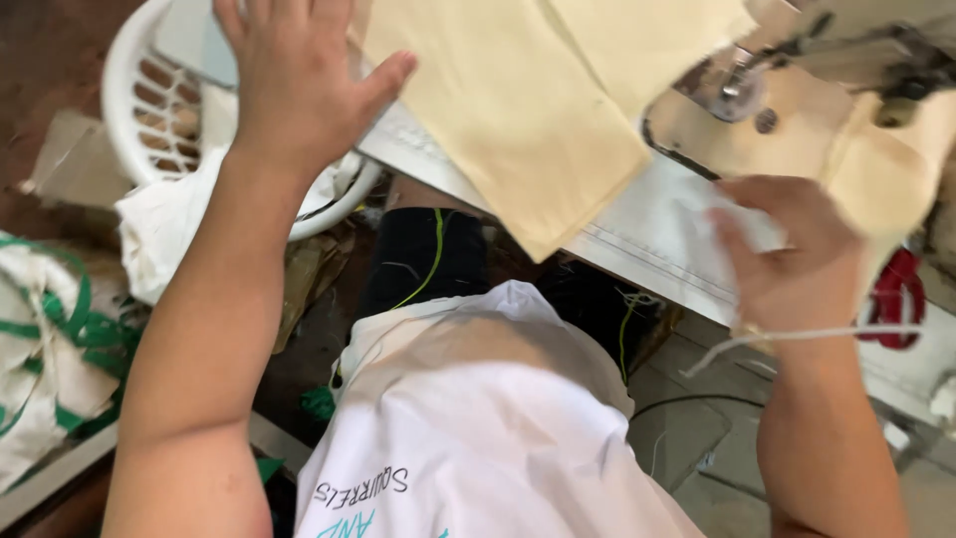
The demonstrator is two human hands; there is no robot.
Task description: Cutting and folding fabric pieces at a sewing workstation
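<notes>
Both your hands at the sewing station.
Left hand (294, 85), fingers spread, reaches over white plastic basket (139, 110); right hand (792, 254) pinches white fabric scrap (742, 214) beside cream cloth panel (518, 110) on surface (647, 234).

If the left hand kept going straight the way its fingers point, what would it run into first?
Probably nothing in view: the left hand points up past the picture's top edge, between the white basket and the cream cloth. Depth is unclear.

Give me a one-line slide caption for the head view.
Left hand spread near yellow cloth over a white basket; right hand beside the sewing machine.
</notes>
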